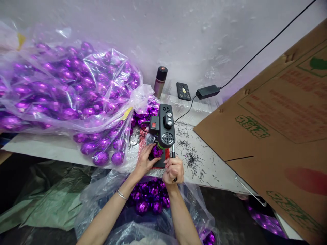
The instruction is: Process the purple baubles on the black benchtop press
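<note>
A faceted shiny purple ball [157, 150] sits under the head of a small black bench machine [166, 127] with round vents and a red switch. My left hand [146, 159] is closed around the ball's left and near side, thumb and fingers against it. My right hand [174, 170] is wrapped around the black grip of the machine's lever [173, 153], just right of the ball. Below my wrists, an open clear plastic bag [102, 197] holds several more purple balls [149, 197].
A large clear bag of purple balls [63, 85] fills the left. Behind the machine stand a spray can [160, 81], a phone [183, 91] and a power adapter [207, 92] with its cable. Small black pins [191, 158] litter the white table [217, 173]. A cardboard box [270, 119] leans in at right.
</note>
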